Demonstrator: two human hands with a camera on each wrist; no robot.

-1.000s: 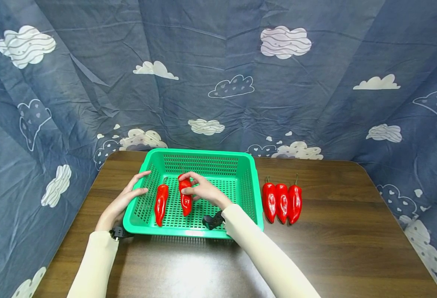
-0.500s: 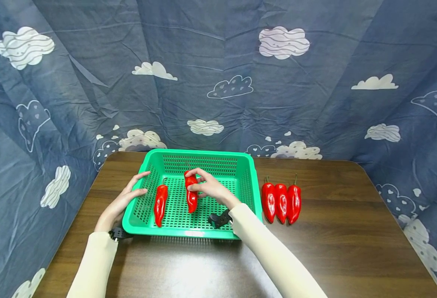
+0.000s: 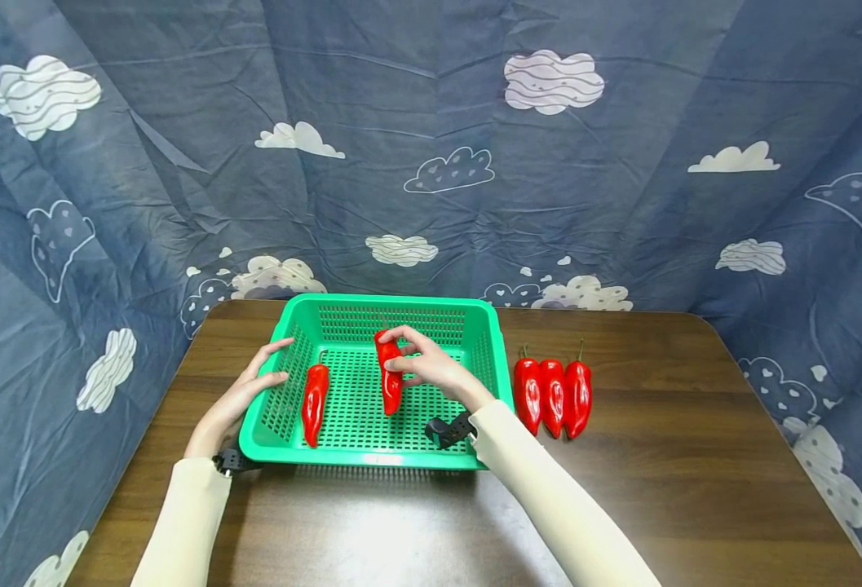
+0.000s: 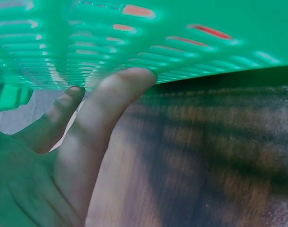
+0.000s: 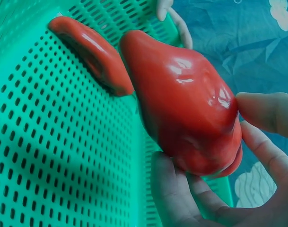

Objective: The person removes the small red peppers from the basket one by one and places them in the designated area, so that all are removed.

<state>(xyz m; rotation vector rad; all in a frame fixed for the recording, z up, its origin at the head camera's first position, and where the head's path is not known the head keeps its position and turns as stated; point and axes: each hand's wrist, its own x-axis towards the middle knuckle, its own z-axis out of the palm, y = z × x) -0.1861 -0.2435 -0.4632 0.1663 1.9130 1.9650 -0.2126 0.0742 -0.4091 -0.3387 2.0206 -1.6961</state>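
My right hand (image 3: 438, 367) grips a long red pepper (image 3: 391, 387) by its upper part, thumb and fingers around it, over the middle of the green basket (image 3: 394, 300). In the right wrist view the held pepper (image 5: 181, 99) shows its glossy side, its tapered end toward the upper left. A second red pepper (image 3: 316, 403) lies in the basket's left part, stem toward the back. My left hand (image 3: 236, 403) holds the basket's left rim, with fingertips reaching over it. The left wrist view shows other fingers (image 4: 106, 113) against the outer slotted wall.
Three red peppers lie side by side on the wooden table (image 3: 651, 456), just right of the basket; the right one (image 3: 578, 399) has its stem showing. A dark blue curtain (image 3: 431, 220) with white clouds hangs behind the table. A black camera mount (image 3: 451, 430) sits at my right wrist.
My right hand has moved to the right and slightly back with the pepper, away from the pepper lying at the left. My left hand stays at the rim.
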